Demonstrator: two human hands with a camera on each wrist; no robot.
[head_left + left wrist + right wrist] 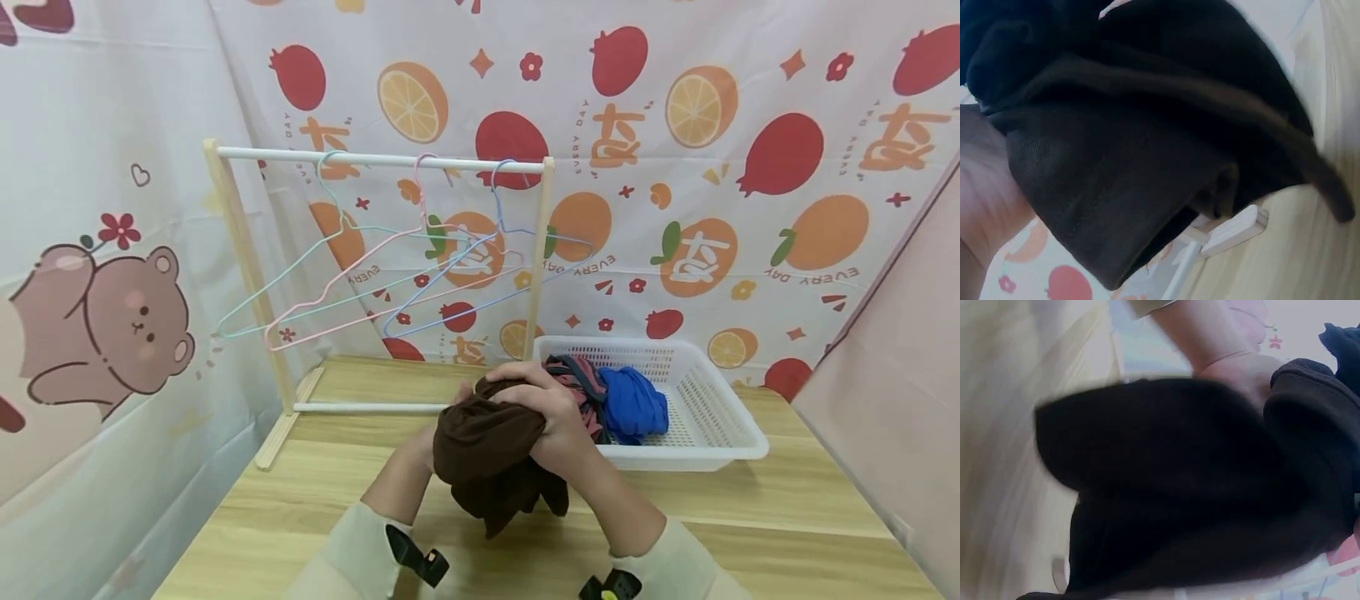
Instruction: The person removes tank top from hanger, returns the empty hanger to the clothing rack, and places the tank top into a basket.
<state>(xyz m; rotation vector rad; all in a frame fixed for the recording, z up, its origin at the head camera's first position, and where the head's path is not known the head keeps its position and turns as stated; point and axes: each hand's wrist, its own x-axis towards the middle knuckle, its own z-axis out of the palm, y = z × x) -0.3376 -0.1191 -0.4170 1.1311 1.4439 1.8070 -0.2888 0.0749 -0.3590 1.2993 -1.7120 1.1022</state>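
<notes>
Both hands hold a bundled dark brown garment [487, 442] above the table, its loose folds hanging down below them. On the right side, the right hand [551, 408] grips the bundle from above with its fingers curled over the top. My left hand [425, 443] is at the bundle's left side, mostly hidden behind the cloth, with fingertips showing near the top. In the left wrist view the dark garment [1122, 150] fills most of the picture, a folded edge hanging free. The garment [1179, 487] also covers much of the right wrist view.
Behind the hands stands a rack with a white top bar [375, 158]. Turquoise [288, 271], pink [337, 279] and blue hangers [442, 275] hang from it. A white basket [727, 417] at right holds a striped garment [588, 392] and a blue garment [633, 404]. Printed curtains surround the wooden table [787, 500].
</notes>
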